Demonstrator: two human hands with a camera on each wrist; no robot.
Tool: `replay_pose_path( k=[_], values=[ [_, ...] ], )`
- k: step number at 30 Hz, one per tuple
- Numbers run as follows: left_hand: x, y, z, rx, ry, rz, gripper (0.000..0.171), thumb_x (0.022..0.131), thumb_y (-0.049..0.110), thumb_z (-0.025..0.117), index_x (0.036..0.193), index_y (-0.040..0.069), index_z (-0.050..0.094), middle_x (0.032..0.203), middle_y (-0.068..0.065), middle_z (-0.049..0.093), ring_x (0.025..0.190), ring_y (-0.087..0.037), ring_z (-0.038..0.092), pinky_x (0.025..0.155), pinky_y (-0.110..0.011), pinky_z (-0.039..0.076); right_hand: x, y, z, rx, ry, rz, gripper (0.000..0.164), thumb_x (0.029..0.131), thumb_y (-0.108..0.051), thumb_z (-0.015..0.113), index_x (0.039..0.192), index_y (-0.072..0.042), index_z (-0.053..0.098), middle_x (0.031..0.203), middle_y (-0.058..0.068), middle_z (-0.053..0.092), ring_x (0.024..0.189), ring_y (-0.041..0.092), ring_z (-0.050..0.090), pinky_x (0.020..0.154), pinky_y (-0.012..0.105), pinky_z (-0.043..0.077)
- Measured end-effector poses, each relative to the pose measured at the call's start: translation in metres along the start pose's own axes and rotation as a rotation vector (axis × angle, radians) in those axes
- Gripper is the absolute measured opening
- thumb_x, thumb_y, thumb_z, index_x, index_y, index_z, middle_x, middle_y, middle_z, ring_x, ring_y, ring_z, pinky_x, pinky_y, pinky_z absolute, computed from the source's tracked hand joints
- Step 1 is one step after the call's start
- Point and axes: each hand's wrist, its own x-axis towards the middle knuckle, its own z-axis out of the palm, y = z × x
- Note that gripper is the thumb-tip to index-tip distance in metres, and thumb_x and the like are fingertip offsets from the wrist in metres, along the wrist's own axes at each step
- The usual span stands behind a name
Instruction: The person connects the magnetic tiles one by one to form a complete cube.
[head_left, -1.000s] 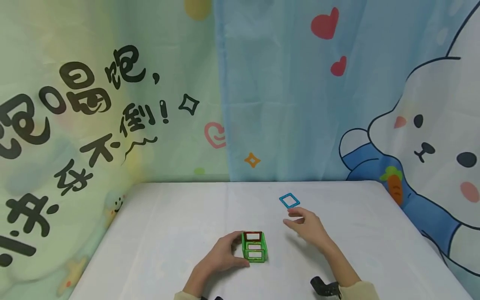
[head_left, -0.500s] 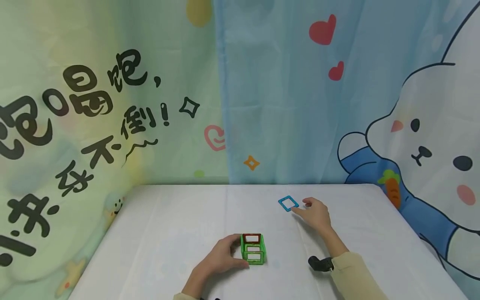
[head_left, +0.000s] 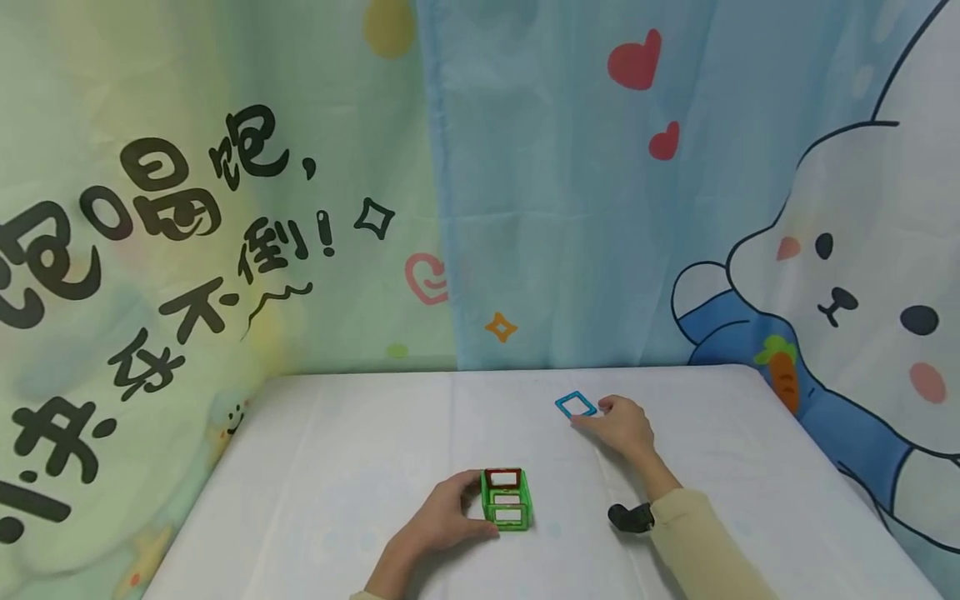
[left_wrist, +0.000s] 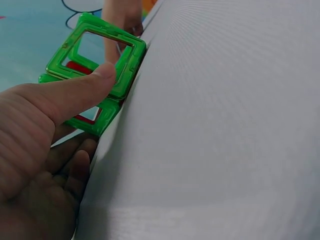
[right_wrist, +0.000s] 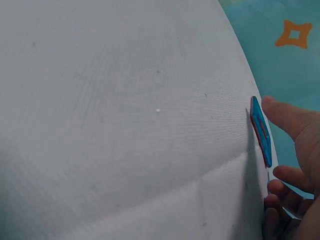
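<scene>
My left hand [head_left: 450,508] grips a small box of green magnetic tiles [head_left: 507,515] by its left side. The box has a red tile [head_left: 503,477] at its far end. In the left wrist view the thumb [left_wrist: 97,82] presses on a green frame [left_wrist: 132,62], with the other fingers behind and below. Farther back and to the right lies a flat blue magnetic tile [head_left: 576,404]. My right hand [head_left: 624,427] is at its near right side, thumb and forefinger spread around the edge. In the right wrist view the blue tile [right_wrist: 261,131] shows red along its underside.
A white cloth covers the table [head_left: 360,433]. Behind it hangs a printed curtain [head_left: 555,250], close past the table's far edge. A black strap device [head_left: 632,518] sits at the right wrist, beside a pale sleeve [head_left: 701,537].
My right hand has moved farther back, round to the right of the blue tile, then slightly left to its edge. The left hand and green box stay in place.
</scene>
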Motion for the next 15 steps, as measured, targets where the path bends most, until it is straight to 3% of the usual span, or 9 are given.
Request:
replay_pose_path(
  k=[15],
  values=[
    [-0.001,0.0,-0.002,-0.012,-0.003,-0.014,0.074,0.069,0.029,0.089,0.133,0.013,0.055,0.12,0.01,0.061,0.111,-0.011,0.055,0.091,-0.031,0.046,0.008,-0.002,0.016,-0.097,0.043,0.03,0.07,0.075,-0.044,0.078,0.12,0.006,0.061,0.115,0.025,0.061,0.101,0.04,0.059,0.076,0.049,0.048]
  ],
)
